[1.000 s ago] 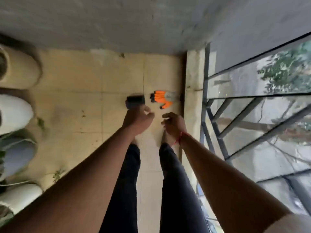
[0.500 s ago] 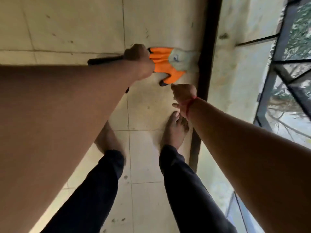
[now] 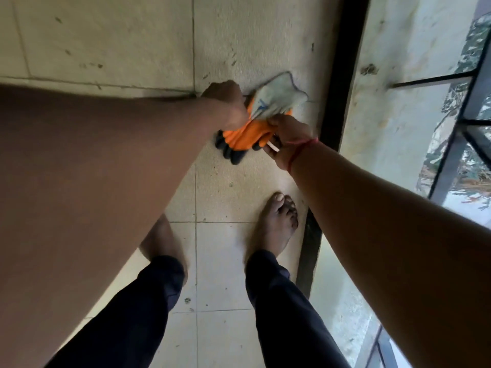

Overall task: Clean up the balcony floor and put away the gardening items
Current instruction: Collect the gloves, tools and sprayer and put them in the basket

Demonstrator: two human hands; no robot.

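A gardening glove [image 3: 248, 135], orange with a grey cuff [image 3: 279, 95] and black fingertips, is held up off the tiled floor [image 3: 127, 41] between both hands. My right hand [image 3: 288, 134] pinches it where the orange meets the cuff, and a small white strip [image 3: 273, 147] pokes out under that hand. My left hand [image 3: 225, 102] is a closed fist pressed against the glove's left side. Only a dark sliver [image 3: 246, 98] shows at its knuckles; the black tool it gripped earlier is hidden by my forearm.
My bare feet [image 3: 273, 221] stand on the tiles just below the hands. A black floor strip [image 3: 342, 75] runs along the right, then a concrete ledge [image 3: 393, 102] and a dark metal railing [image 3: 467, 102] with greenery beyond.
My right hand has reached forward and taken the glove, which is lifted off the floor and turned cuff-up. My left fist stays closed. The camera has moved closer to the floor.
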